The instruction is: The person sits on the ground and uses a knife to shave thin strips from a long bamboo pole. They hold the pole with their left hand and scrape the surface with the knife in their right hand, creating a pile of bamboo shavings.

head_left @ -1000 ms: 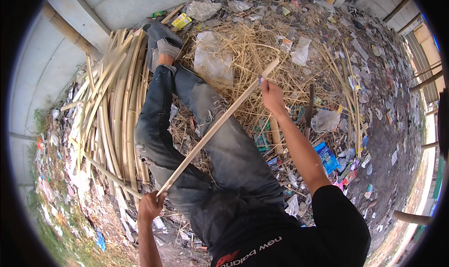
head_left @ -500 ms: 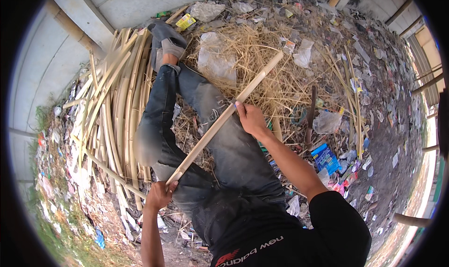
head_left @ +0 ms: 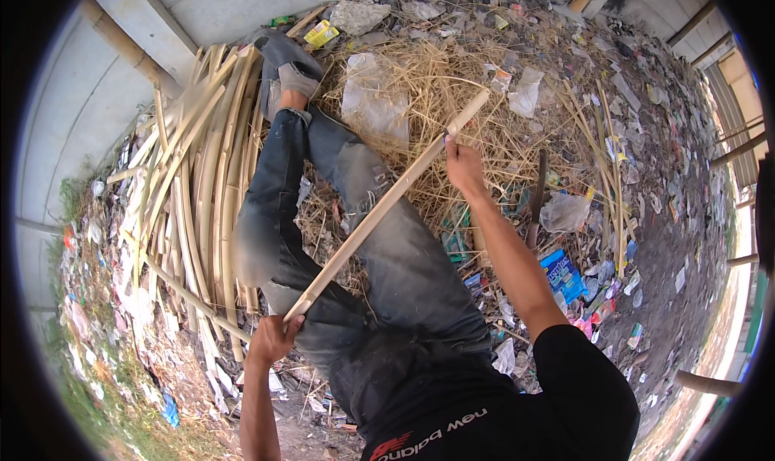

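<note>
the long pale bamboo strip [head_left: 386,204] lay slantwise across my lap, running from low on my left up to the far right, over my jeans [head_left: 387,259]. my left hand [head_left: 273,338] gripped its near end, fingers [head_left: 292,324] wrapped closed round the wood beside my left thigh. my right hand [head_left: 463,164] was up near the far end, arm stretched out straight, fingers closed on the strip just short of its tip; the tip itself stuck out past my fist over the dry straw [head_left: 436,81].

i was sitting on the ground with my legs out in front, one knee bent, and my grey shoe [head_left: 284,67] resting up against the stack of split bamboo [head_left: 202,170]. that stack lay along my left side, curved pale strips piled together, reaching from near my left hand up to the concrete wall [head_left: 234,5].

beyond my knees a crumpled clear plastic bag [head_left: 373,98] sat on the straw. to my right, near my forearm, a dark blade-like tool [head_left: 536,199] lay in the litter, though i could not tell just what it was. a blue packet [head_left: 563,274] lay just beside my right elbow, with another clear bag [head_left: 565,212] above it. scraps of wrappers and paper [head_left: 646,138] were scattered over the dirt all round on the right. grass [head_left: 89,380] grew at the far left edge.
</note>
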Demonstrator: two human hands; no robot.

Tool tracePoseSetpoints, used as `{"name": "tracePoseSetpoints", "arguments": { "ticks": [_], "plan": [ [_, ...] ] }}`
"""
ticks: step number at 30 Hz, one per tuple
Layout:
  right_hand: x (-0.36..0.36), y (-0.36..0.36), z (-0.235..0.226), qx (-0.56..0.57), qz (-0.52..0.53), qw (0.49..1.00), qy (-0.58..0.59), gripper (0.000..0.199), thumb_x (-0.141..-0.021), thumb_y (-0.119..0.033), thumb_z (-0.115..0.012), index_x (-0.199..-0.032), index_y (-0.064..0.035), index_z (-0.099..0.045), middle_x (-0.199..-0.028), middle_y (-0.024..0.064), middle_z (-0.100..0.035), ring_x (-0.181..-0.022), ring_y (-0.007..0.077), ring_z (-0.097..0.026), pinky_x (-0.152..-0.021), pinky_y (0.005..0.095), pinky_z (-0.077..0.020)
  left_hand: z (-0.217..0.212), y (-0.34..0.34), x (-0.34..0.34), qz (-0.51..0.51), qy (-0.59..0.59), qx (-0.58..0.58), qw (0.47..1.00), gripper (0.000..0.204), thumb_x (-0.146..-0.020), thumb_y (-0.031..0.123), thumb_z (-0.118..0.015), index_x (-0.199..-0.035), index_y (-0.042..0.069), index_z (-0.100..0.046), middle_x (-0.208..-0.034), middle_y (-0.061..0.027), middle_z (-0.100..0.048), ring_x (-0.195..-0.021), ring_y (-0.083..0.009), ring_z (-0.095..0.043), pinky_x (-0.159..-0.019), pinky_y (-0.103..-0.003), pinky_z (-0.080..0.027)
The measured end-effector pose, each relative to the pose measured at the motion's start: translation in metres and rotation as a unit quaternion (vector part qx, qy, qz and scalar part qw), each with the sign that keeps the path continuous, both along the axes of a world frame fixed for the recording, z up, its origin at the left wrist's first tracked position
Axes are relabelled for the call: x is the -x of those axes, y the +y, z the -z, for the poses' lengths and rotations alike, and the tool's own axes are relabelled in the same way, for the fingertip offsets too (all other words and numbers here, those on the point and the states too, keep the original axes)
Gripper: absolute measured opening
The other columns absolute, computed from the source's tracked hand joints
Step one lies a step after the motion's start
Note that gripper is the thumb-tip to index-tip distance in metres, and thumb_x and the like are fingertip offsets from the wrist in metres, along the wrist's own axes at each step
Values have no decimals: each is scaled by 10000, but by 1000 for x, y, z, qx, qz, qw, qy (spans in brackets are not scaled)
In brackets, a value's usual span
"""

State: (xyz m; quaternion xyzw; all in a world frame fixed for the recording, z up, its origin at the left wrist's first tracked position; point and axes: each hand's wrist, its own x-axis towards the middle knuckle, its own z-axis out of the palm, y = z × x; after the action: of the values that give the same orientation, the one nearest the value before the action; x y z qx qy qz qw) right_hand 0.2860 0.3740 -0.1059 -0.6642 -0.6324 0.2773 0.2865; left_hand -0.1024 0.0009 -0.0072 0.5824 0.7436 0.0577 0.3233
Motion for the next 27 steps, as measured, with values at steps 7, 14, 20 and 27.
{"name": "tracePoseSetpoints", "arguments": {
  "ticks": [7,14,20,27],
  "plan": [
    [16,-32,-25,80,-135,988,-2,665,-1121,-502,-436,-881,54,-708,-768,297,-678,-769,500,-674,-749,564,-521,-8,8,-13,-11,5,31,999,619,-1042,433,-660,-748,-112,-672,-690,-368,-589,-755,-574,-626,-641,-573,-491],
    [66,-111,-32,-4,-155,988,-6,591,-1102,-470,-505,-852,26,-710,-806,289,-696,-783,500,-682,-726,555,-533,-21,53,-55,-28,-5,46,999,626,-1054,441,-644,-757,-110,-663,-692,-362,-606,-753,-572,-635,-661,-580,-495],
    [40,-90,-24,-78,-124,984,106,344,-1073,-349,-623,-1063,-5,-635,-738,207,-692,-703,436,-688,-678,510,-526,-21,54,-58,-11,-22,-39,999,440,-966,385,-773,-1062,-35,-684,-788,-309,-694,-817,-507,-709,-696,-535,-542],
    [18,-64,-39,-82,-80,990,79,277,-1022,-246,-714,-1238,-95,-627,-697,129,-681,-609,312,-679,-586,425,-511,-29,19,-47,9,33,-128,991,563,-884,291,-838,-1384,102,-661,-864,-209,-765,-757,-398,-754,-672,-467,-582]
  ]
}}
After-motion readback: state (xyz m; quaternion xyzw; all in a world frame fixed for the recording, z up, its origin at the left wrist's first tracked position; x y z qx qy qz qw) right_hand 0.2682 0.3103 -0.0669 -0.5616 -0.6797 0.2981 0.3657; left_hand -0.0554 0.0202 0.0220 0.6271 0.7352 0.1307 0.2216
